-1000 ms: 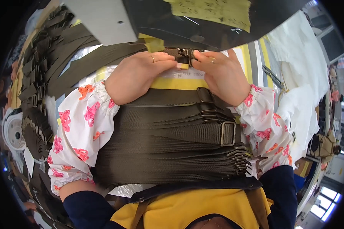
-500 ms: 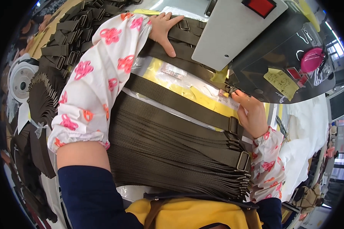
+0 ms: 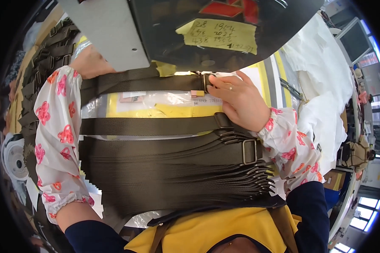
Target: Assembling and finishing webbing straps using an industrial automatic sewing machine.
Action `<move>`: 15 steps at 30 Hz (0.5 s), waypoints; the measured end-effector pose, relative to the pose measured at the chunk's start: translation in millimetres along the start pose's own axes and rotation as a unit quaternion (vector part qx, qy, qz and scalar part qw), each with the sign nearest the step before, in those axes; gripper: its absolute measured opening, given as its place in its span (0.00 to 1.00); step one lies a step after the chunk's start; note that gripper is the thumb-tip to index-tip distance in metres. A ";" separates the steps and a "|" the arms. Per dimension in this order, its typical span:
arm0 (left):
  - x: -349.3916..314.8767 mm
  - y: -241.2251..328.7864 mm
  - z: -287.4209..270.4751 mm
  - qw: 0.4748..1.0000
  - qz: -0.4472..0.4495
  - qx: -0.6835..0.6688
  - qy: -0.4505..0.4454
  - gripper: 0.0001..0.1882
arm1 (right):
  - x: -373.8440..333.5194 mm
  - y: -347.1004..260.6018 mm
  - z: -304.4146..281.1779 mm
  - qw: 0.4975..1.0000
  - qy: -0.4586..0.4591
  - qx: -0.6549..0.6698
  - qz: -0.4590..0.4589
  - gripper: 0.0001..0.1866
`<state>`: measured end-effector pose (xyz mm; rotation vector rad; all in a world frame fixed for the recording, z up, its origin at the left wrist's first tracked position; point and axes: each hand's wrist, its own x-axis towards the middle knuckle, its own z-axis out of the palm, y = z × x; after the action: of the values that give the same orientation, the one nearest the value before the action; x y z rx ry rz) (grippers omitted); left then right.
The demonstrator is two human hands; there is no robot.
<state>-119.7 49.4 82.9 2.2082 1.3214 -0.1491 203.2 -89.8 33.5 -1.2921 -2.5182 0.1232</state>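
A dark olive webbing strap (image 3: pixel 131 81) lies across under the machine's head, with a metal buckle (image 3: pixel 206 83) at its right end. My right hand (image 3: pixel 244 101) has its fingers closed on that buckle, just below the dark machine cover (image 3: pixel 177 55). At the strap's left end is my left hand (image 3: pixel 93 62), its fingers hidden behind the grey machine housing (image 3: pixel 107 33). Nearer to me, a single strap (image 3: pixel 152 126) with a buckle (image 3: pixel 222 121) lies along the top of a thick stack of straps (image 3: pixel 156 168), with buckles at its right side.
More buckled straps (image 3: pixel 46 63) are heaped at the far left, above a round white thing (image 3: pixel 14 158). White cloth (image 3: pixel 316 71) is piled on the right, beside dark tweezers or snips (image 3: pixel 290 88). Yellow-and-clear sheeting (image 3: pixel 135 107) covers the table under the straps.
The view has turned, putting the machine further left in it. My left hand, earlier spread flat on the straps, is now partly behind the housing. My right fingers are at the strap's buckle.
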 end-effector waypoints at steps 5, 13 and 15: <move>26.1 -5.1 16.8 0.980 0.120 0.139 0.073 0.53 | -30.1 25.0 -10.0 0.995 0.019 0.100 0.017 0.22; 23.3 6.4 -3.6 0.969 0.124 0.167 0.136 0.43 | -139.0 121.1 -67.7 0.939 -0.028 -0.235 0.251 0.23; 22.1 1.9 -2.3 0.949 0.184 0.175 0.184 0.36 | -142.5 129.5 -65.1 0.935 -0.069 -0.182 0.298 0.22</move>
<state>-107.2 67.1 77.5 2.8526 1.0949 0.1969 401.9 -132.2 34.7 -2.2405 -2.2328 -0.1358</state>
